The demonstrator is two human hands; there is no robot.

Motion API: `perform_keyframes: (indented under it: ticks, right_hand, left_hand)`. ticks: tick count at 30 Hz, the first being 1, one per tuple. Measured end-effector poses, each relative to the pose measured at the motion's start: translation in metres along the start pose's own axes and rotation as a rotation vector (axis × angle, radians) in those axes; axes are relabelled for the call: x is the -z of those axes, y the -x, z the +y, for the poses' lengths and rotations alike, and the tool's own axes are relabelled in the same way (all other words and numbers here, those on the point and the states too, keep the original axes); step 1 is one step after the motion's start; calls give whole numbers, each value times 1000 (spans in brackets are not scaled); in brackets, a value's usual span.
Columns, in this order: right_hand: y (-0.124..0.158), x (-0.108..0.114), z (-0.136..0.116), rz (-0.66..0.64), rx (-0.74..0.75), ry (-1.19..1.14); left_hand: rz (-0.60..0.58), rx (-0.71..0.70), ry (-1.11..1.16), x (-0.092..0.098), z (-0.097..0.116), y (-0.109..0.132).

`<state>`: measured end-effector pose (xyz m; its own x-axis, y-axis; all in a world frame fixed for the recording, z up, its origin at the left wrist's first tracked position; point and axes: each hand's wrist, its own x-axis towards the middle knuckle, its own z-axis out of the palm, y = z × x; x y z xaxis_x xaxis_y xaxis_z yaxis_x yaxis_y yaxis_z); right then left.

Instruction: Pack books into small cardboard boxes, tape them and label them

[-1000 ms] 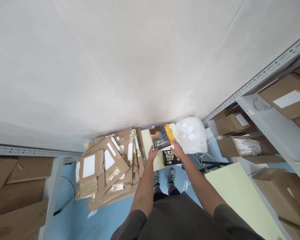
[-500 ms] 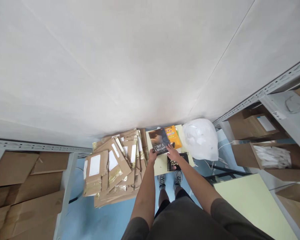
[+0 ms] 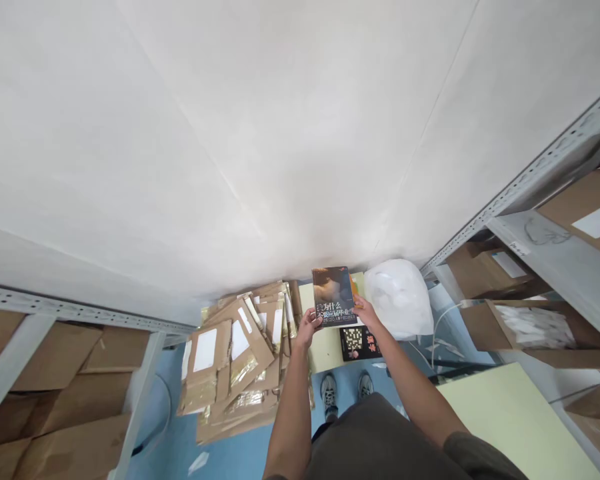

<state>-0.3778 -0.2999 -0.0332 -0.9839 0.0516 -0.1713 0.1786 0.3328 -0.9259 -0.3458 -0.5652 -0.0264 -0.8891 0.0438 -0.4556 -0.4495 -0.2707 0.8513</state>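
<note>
Between my hands is a dark book (image 3: pixel 333 297) with white Chinese lettering low on its cover, raised over the pale yellow table (image 3: pixel 325 353). My left hand (image 3: pixel 307 327) grips its lower left corner, and my right hand (image 3: pixel 365 311) holds its lower right edge. Beneath my right forearm lies a black book (image 3: pixel 359 343) with a light checkered pattern and red characters. Part of an orange book (image 3: pixel 356 293) shows behind the held one; the rest is hidden.
Flattened cardboard packages (image 3: pixel 240 353) with white labels are heaped on the left. A bulging white plastic bag (image 3: pixel 397 297) sits at the right, against the wall. Metal shelves with cartons (image 3: pixel 535 327) flank both sides. Another pale yellow tabletop (image 3: pixel 515 420) is at lower right.
The dark book has come up off the table and straightened from its tilt, with both hands at its lower corners. More of the black book now shows. The camera view has shifted.
</note>
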Motion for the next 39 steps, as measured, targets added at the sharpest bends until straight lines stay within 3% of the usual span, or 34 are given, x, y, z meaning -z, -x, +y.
perform_keyframes:
  ticks: [3, 9, 14, 18, 23, 27, 33, 39]
  right_hand:
    - [8, 17, -32, 23, -93, -178]
    - [42, 55, -80, 144, -38, -324]
    - [80, 92, -87, 254, -28, -389]
    - [121, 125, -79, 355, -30, -396]
    - [192, 175, -61, 506, -7, -558]
    - [274, 229, -41, 630, 20, -637]
    - [425, 306, 4, 857, 26, -727]
    - [567, 346, 46, 1067, 23, -766]
  left_hand:
    - [-96, -71, -61, -7, 31, 6]
    - [-303, -155, -227, -38, 75, 7]
    - [-442, -197, -311, -77, 83, 7]
    - [-455, -218, -445, -116, 75, 19]
    - [-600, -136, -305, -182, 50, 52]
    - [-747, -54, -236, -254, 16, 96]
    - [-1070, 107, -282, -367, -57, 185]
    - [-1278, 213, -385, -458, -136, 271]
